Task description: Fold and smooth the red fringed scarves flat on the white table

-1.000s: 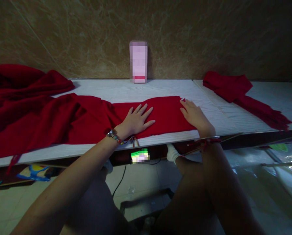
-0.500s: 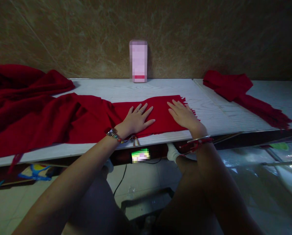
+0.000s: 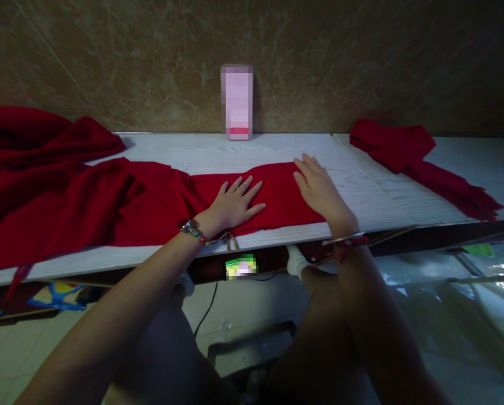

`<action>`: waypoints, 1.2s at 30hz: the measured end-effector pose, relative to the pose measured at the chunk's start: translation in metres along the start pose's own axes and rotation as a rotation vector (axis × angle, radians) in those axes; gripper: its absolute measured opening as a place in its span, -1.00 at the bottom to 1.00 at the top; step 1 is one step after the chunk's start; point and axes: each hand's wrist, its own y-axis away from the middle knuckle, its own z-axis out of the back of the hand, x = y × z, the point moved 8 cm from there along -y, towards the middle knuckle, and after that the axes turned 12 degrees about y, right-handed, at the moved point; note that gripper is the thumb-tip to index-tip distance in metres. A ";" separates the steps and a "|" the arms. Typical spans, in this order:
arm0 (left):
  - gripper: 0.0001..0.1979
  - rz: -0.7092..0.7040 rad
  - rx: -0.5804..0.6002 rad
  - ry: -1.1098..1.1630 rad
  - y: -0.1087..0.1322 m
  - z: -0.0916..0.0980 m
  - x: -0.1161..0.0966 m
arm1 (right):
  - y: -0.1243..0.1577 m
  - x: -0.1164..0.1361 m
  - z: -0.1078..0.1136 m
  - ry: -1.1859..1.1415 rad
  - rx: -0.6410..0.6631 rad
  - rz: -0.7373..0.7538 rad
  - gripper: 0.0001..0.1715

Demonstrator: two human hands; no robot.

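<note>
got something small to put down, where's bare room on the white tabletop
The white tabletop is bare between the pink phone-like object and the flattened red cloth, and between the right hand and the red fringed piece. The left end is crowded with rumpled red cloth; the left hand rests on the flattened part.

Legible text: none. Pink phone-like object (image 3: 238,104) standing against the wall (image 3: 129,62): face pixelated, unreadable. Bright green-and-white patch (image 3: 241,267) below front edge of bench (image 3: 176,149): likewise pixelated. Blue-and-yellow item (image 3: 62,299), lower left: too dim for lettering.
</note>
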 end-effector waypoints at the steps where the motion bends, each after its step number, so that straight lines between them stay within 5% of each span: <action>1: -0.37 0.003 0.000 -0.005 0.000 0.000 0.000 | -0.003 0.010 -0.005 -0.010 0.022 0.041 -0.44; 7: -0.38 -0.003 -0.012 -0.003 0.000 0.001 0.000 | -0.019 0.020 -0.035 0.038 0.186 0.070 -0.45; 14: -0.38 0.002 -0.002 0.004 0.001 0.001 0.000 | -0.022 -0.036 -0.039 0.045 0.220 -0.139 -0.42; 17: -0.38 -0.006 -0.003 0.001 0.001 0.001 0.000 | -0.018 -0.052 -0.025 0.062 0.128 -0.175 -0.42; 21: -0.37 -0.023 -0.022 -0.005 0.000 0.001 0.000 | -0.003 -0.029 0.002 0.045 -0.073 -0.090 -0.43; 27: -0.38 0.031 -0.004 -0.002 0.004 0.001 -0.002 | 0.022 0.031 -0.016 0.025 0.127 0.152 -0.44; 36: -0.37 -0.013 -0.009 0.012 0.019 -0.004 -0.015 | 0.024 0.018 -0.021 0.011 0.131 0.170 -0.46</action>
